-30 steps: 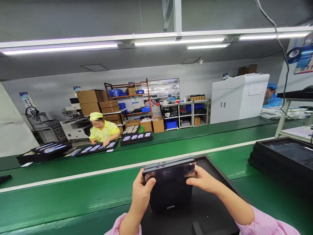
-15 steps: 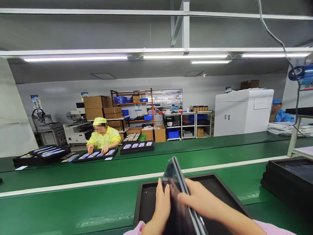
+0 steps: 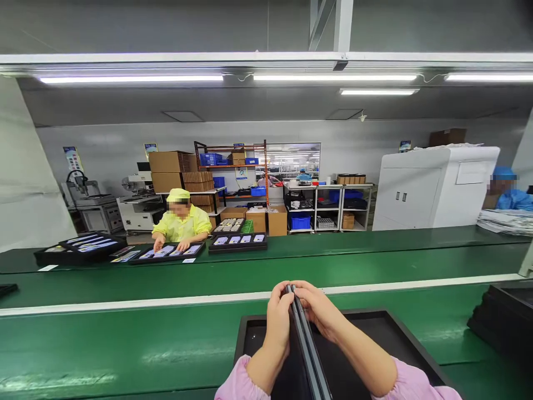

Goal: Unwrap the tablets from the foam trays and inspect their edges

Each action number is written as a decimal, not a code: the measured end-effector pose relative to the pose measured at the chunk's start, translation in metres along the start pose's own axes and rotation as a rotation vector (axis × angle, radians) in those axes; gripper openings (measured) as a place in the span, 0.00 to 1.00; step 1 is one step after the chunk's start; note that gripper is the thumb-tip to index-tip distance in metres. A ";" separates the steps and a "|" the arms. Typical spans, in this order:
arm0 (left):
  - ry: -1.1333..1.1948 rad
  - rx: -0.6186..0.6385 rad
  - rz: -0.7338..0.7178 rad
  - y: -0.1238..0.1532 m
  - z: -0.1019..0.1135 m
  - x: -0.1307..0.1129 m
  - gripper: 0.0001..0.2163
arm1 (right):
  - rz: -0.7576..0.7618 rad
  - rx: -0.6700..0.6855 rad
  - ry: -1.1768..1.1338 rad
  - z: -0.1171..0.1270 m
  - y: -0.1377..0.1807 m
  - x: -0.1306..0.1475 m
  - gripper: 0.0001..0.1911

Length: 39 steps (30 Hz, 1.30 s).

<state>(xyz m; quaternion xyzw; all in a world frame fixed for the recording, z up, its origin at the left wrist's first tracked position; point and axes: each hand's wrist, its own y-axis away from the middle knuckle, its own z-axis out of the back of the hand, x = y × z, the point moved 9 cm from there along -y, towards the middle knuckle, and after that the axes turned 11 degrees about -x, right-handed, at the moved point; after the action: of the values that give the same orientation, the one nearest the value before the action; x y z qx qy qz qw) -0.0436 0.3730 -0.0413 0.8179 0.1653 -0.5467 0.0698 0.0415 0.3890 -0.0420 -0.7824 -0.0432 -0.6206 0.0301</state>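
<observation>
Two thin dark panels with grey edges (image 3: 307, 344) stand edge-on, side by side, above a black tray (image 3: 246, 339). Their kind I cannot make out. My left hand (image 3: 278, 316) is closed on the far end of the panels from the left, fingers curled over the top. From the right, my right hand (image 3: 320, 311) grips the same end, its fingertips at the top edges. The near ends run out of the bottom of the view, and the panels' broad faces are hardly seen.
The tray rests on a green bench (image 3: 166, 344). To the right is a stack of black trays (image 3: 499, 322). Across a white strip (image 3: 166, 303), a co-worker in yellow (image 3: 181, 222) handles items in a tray (image 3: 200, 258). Another person in blue (image 3: 514, 197) is at far right.
The panels have turned from a tilted pose, with a glossy face showing, to nearly edge-on. My left hand has closed on their far end, and my right hand has moved up to it.
</observation>
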 end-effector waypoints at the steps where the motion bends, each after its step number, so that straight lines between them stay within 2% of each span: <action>1: 0.020 -0.002 0.009 0.001 0.001 0.000 0.12 | -0.026 0.028 -0.034 -0.005 -0.001 -0.003 0.27; 4: 0.067 0.005 0.046 0.004 0.002 0.001 0.13 | -0.032 0.017 -0.031 -0.007 0.002 -0.005 0.24; 9: 0.043 0.094 0.141 0.015 -0.005 0.003 0.16 | -0.001 0.025 0.044 -0.006 0.011 -0.002 0.21; 18: -0.009 0.131 0.183 0.015 -0.008 0.001 0.18 | -0.015 0.014 0.070 -0.002 0.010 -0.004 0.20; 39: -0.083 0.158 0.139 0.019 -0.015 -0.007 0.17 | -0.028 0.052 0.077 -0.003 0.010 -0.001 0.19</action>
<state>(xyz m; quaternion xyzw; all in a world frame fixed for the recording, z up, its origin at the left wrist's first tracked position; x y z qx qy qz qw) -0.0258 0.3582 -0.0304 0.8071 0.0615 -0.5851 0.0496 0.0399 0.3785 -0.0420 -0.7561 -0.0692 -0.6494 0.0435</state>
